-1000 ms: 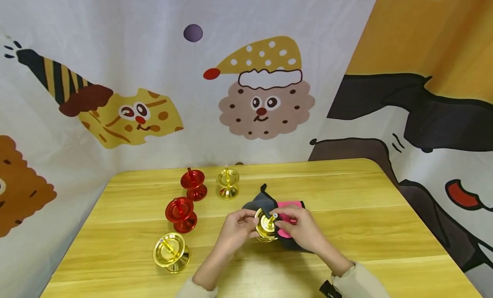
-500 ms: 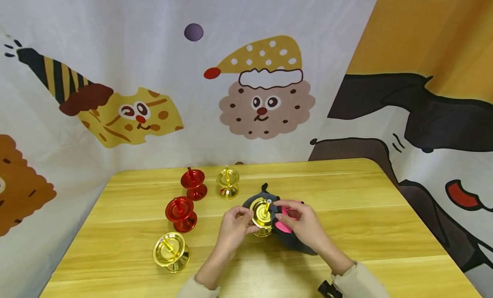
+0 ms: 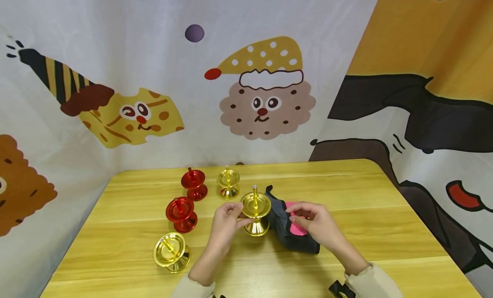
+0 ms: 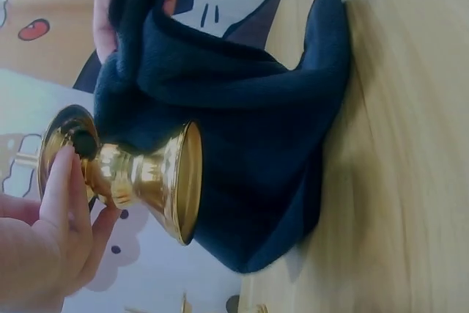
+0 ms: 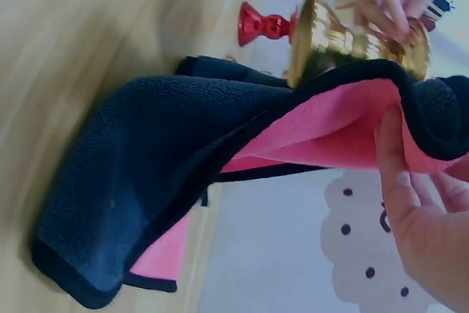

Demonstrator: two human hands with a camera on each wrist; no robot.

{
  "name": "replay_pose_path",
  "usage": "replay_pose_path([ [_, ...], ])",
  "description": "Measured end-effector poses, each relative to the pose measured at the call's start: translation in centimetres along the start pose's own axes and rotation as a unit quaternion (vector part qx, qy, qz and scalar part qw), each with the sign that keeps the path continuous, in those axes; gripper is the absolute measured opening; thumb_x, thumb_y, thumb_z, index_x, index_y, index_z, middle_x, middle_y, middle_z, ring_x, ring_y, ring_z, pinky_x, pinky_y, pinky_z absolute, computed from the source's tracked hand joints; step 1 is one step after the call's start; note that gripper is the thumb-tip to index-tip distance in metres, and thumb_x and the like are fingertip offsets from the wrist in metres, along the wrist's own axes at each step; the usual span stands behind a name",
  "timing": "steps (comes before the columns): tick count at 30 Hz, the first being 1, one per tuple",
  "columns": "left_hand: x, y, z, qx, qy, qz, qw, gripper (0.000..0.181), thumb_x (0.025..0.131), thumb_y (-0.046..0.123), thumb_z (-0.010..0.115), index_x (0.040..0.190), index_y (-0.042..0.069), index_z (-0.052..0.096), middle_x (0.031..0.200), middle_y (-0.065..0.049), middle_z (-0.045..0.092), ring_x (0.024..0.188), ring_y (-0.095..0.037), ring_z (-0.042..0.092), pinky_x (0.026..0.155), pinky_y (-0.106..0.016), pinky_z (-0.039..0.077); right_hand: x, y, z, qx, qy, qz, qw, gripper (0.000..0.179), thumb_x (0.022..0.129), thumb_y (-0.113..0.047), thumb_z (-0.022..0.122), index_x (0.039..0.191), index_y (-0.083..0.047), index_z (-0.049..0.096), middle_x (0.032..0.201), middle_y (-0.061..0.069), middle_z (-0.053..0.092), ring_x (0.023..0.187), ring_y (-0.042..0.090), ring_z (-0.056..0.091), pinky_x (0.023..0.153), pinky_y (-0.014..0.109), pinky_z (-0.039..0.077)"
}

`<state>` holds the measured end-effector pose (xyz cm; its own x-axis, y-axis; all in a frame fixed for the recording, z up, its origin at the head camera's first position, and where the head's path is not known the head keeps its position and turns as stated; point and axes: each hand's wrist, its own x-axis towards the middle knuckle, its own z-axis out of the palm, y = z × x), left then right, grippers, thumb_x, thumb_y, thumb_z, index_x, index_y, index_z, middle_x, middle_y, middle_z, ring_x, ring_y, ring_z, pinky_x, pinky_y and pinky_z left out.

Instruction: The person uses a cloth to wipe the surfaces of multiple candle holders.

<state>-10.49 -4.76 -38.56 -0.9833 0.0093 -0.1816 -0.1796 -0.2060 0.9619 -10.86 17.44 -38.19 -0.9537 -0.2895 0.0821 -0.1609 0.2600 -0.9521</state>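
My left hand pinches a shiny gold candle holder by the rim of its upper dish. It stands upright in the grip, its foot above the table in the left wrist view, and a thin stem rises from the dish. To its right, my right hand pinches a two-sided cloth, dark grey on one face and pink on the other. In the right wrist view, the pink side faces the fingers and the cloth's lower part hangs down to the table. The cloth hangs close beside the holder.
On the left stand two red candle holders, one behind the other. Another gold candle holder is at front left, and one more gold holder stands at the back. A printed curtain hangs behind the wooden table.
The gold holder has gone from tilted against the cloth to upright, shifting slightly left and up. My right hand has drawn the cloth off it to the right.
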Motion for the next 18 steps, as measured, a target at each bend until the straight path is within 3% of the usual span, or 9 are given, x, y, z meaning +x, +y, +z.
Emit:
replay_pose_path([
  [4,-0.1,0.0,0.5,0.009,-0.018,0.005,0.9998,0.023,0.096,0.005,0.042,0.103,-0.017,0.045,0.094,-0.022,0.055,0.075,-0.021,0.062,0.074,-0.031,0.055,0.1,0.5,0.8,0.019,-0.035,0.001,0.9992,0.015,0.083,0.007,0.059,0.098,0.006,0.062,0.101,0.022,0.057,0.081,0.013,0.061,0.06,0.023,0.053],
  [8,-0.4,-0.3,0.9,0.05,-0.026,0.015,0.9983,0.024,0.096,0.011,0.045,0.1,-0.013,0.05,0.089,-0.016,0.059,0.075,-0.019,0.06,0.076,-0.034,0.053,0.2,0.7,1.6,0.034,-0.012,-0.013,0.9993,0.014,0.081,0.009,0.061,0.095,0.008,0.061,0.094,0.021,0.057,0.075,0.011,0.06,0.057,0.022,0.052],
  [11,-0.5,-0.6,0.7,0.074,-0.035,0.027,0.9963,0.031,0.095,0.02,0.049,0.104,-0.009,0.053,0.099,-0.016,0.059,0.092,-0.025,0.058,0.086,-0.041,0.049,0.3,0.8,1.8,0.041,0.015,-0.019,0.9989,0.014,0.079,0.009,0.062,0.093,0.009,0.061,0.091,0.02,0.059,0.075,0.01,0.059,0.058,0.022,0.052],
  [15,-0.5,-1.0,0.3,0.083,-0.107,0.041,0.99,0.039,0.091,0.026,0.057,0.116,-0.004,0.053,0.121,-0.019,0.05,0.112,-0.035,0.049,0.095,-0.045,0.042,0.5,0.8,1.8,0.049,0.04,-0.021,0.9978,0.014,0.08,0.005,0.065,0.093,0.008,0.062,0.09,0.016,0.062,0.076,0.01,0.058,0.06,0.022,0.052],
  [18,-0.4,-1.4,0.0,0.083,-0.164,0.048,0.9818,0.045,0.085,0.017,0.065,0.125,0.002,0.05,0.131,-0.019,0.039,0.116,-0.039,0.044,0.094,-0.043,0.043,0.7,0.6,1.6,0.054,0.049,-0.022,0.9971,0.016,0.081,0.002,0.066,0.095,0.007,0.062,0.09,0.013,0.063,0.076,0.011,0.058,0.062,0.022,0.052],
])
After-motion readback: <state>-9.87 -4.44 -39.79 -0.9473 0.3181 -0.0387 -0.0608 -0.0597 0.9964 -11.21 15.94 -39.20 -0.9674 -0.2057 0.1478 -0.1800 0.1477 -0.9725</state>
